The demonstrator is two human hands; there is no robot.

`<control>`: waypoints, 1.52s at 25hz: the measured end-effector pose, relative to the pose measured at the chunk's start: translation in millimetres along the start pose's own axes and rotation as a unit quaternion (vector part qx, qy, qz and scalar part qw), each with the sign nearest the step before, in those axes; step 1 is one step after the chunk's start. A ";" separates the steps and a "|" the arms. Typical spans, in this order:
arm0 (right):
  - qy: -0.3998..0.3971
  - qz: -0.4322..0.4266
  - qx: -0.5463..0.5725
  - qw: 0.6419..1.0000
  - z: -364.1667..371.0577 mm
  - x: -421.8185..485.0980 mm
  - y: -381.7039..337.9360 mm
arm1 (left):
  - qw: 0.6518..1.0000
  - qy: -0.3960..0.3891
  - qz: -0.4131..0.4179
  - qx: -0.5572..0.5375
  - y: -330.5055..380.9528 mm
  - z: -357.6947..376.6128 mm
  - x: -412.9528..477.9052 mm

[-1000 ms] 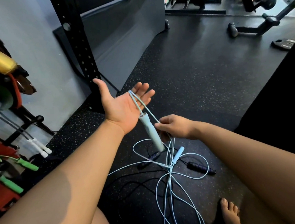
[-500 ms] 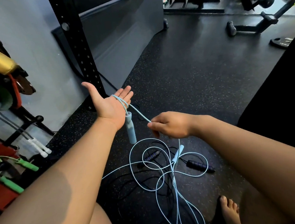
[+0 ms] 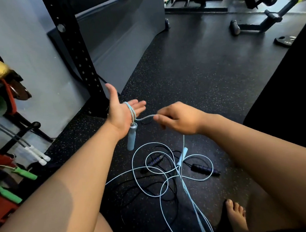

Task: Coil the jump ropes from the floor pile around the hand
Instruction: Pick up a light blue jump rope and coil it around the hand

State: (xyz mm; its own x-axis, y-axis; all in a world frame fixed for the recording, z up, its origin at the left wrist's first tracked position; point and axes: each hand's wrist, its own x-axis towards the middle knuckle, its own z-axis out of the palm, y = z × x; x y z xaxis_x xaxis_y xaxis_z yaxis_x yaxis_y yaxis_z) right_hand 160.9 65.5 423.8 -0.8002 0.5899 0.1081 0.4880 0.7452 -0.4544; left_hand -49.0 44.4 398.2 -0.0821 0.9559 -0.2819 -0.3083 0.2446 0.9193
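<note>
My left hand (image 3: 123,111) is held out palm up with straight fingers and thumb raised. The light blue jump rope (image 3: 132,111) crosses the palm in a couple of turns, and its pale blue handle (image 3: 131,138) hangs below the heel of the hand. My right hand (image 3: 178,118) pinches the same cord just right of the left palm; the cord runs down from it into loose loops (image 3: 153,172) on the floor. A black jump rope (image 3: 205,169) with dark handles lies tangled under the blue loops.
A black perforated rack post (image 3: 77,54) stands behind my left hand by the grey wall. Green-handled ropes (image 3: 25,174) and white-handled ropes (image 3: 37,154) hang at the left. My bare foot (image 3: 236,214) rests near the loops. Gym machines stand at the far right.
My left hand has turned and moved right, the cord now lies wound across its palm. My right hand rose and pulled the cord sideways; the handle hangs lower from the left hand.
</note>
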 end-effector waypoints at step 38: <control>-0.125 0.094 0.017 0.988 9.4 4.9 -11.8 | 0.927 -0.084 0.069 -0.358 41.4 -4.3 -22.6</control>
State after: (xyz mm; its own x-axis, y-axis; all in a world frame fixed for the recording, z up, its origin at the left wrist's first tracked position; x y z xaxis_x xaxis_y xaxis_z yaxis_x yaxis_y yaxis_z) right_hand 148.0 56.6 421.4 -0.7603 0.6179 -0.2006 0.6268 0.6167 -0.4763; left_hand -63.9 32.2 441.4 -0.0382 0.9966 -0.0726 -0.8606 0.0041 0.5092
